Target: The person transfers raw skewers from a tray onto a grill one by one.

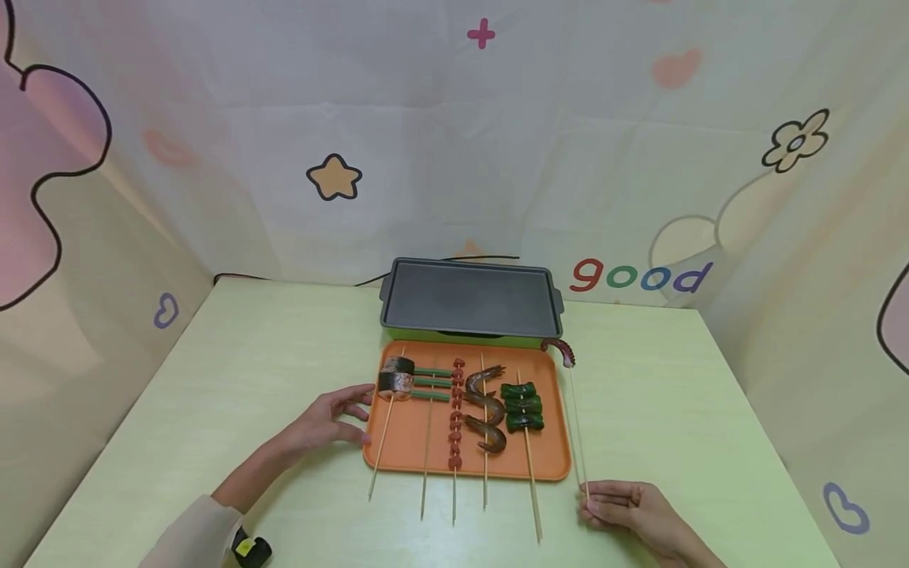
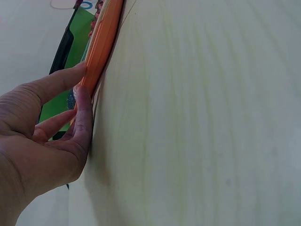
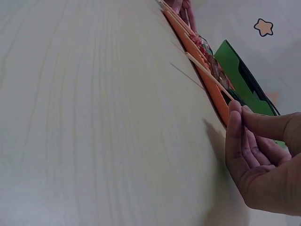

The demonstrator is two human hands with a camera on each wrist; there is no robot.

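Head: R hand (image 1: 639,513) pinched near end of tentacle skewer (image 1: 564,350), mostly just R of orange tray (image 1: 394,451). Looked light, stiff, prob tip-heavy; bare stick best grip.
L wrist: L hand (image 2: 42,160), loosely spread, touched tray edge.
R wrist: thumb/fingertip pinch.

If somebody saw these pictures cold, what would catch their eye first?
Most likely the bright orange tray in the middle, with five loaded skewers lying side by side across it. Next would be the dark red tentacle by the tray's far right corner, on a thin stick that the right hand pinches. Behind the tray sits a wide, dark griddle.
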